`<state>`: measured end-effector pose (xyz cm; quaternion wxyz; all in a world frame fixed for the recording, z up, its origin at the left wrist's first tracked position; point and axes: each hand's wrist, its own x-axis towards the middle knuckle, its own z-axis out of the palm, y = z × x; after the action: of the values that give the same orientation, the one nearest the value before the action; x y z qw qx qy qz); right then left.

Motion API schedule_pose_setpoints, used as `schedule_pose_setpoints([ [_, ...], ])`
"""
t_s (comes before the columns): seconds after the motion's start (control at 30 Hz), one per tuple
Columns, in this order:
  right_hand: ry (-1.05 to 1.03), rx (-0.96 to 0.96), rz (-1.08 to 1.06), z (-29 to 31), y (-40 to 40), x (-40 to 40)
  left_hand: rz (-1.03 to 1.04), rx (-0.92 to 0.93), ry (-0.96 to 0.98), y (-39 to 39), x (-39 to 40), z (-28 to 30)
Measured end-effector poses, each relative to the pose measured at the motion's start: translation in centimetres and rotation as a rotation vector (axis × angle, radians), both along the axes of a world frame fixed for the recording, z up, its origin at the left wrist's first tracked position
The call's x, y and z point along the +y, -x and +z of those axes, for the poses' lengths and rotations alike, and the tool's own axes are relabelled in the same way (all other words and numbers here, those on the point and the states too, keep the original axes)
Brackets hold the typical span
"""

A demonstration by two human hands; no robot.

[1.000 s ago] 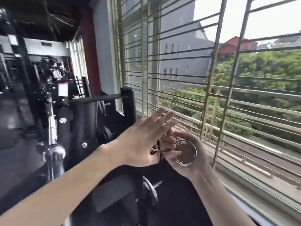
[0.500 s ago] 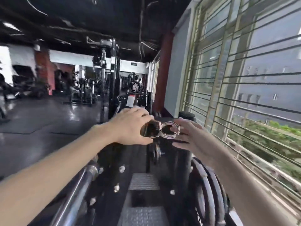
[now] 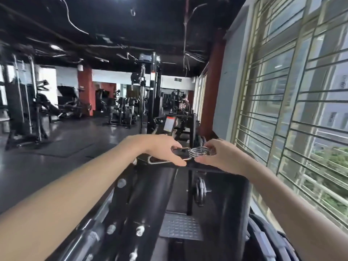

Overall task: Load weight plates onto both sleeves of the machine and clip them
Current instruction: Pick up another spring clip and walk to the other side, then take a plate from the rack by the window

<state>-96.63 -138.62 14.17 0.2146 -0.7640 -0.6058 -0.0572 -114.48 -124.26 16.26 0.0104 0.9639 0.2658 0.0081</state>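
Note:
A chrome spring clip (image 3: 199,152) hangs in the air in front of me, above the black machine (image 3: 169,194). My left hand (image 3: 160,149) grips its handle side, with a wire handle (image 3: 160,162) sticking out below the palm. My right hand (image 3: 224,157) pinches the coil from the right. Black weight plates (image 3: 267,240) sit at the lower right, partly hidden by my right forearm. A few small plates (image 3: 200,191) hang on a peg further ahead. A steel bar (image 3: 82,240) of the machine runs along the lower left.
A barred window (image 3: 293,113) lines the right side close to my right arm. A ribbed metal footplate (image 3: 179,226) lies low in the middle. Other gym machines (image 3: 33,108) and a cable tower (image 3: 152,95) stand across the dark floor at left and ahead.
My view has swung from the window towards the gym floor and machine. Both hands have stayed on the spring clip, which now lies flatter, its coil turned edge-on.

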Motion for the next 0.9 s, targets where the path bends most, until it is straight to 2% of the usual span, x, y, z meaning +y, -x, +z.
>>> schedule_pose_setpoints([
  [0.13, 0.145, -0.011, 0.015, 0.39, -0.18, 0.54, 0.034, 0.088, 0.097, -0.49, 0.64, 0.32],
  [0.27, 0.199, -0.020, -0.012, 0.77, 0.06, 0.78, 0.067, 0.108, 0.110, -0.96, 0.78, 0.38],
  [0.43, 0.212, 0.004, -0.002, 0.73, 0.45, 0.51, 0.048, 0.143, 0.089, -1.01, 0.34, 0.77],
  [0.9, 0.155, 0.075, 0.041, -0.08, 0.33, -0.14, 0.044, 0.042, 0.157, -0.32, -0.16, 0.41],
])
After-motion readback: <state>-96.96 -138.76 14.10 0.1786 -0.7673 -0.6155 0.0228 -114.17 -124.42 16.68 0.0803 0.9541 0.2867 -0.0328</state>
